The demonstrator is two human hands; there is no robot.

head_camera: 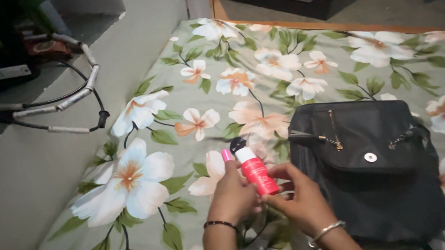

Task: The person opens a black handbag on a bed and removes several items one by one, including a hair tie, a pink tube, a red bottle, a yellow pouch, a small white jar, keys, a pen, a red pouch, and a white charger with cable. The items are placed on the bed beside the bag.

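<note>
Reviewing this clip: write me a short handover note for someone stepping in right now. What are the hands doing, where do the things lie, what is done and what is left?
Left hand: around the lower part of a red tube with a white neck and black cap; a small pink item shows above its fingers.
Right hand: fingertips on the tube's lower end.
Black bag: lies on the floral bedsheet just beside the right hand, flap snapped down, zip pocket shut.
Done: tube lifted in both hands.
Left: tube and pink item are not in the bag.
</note>
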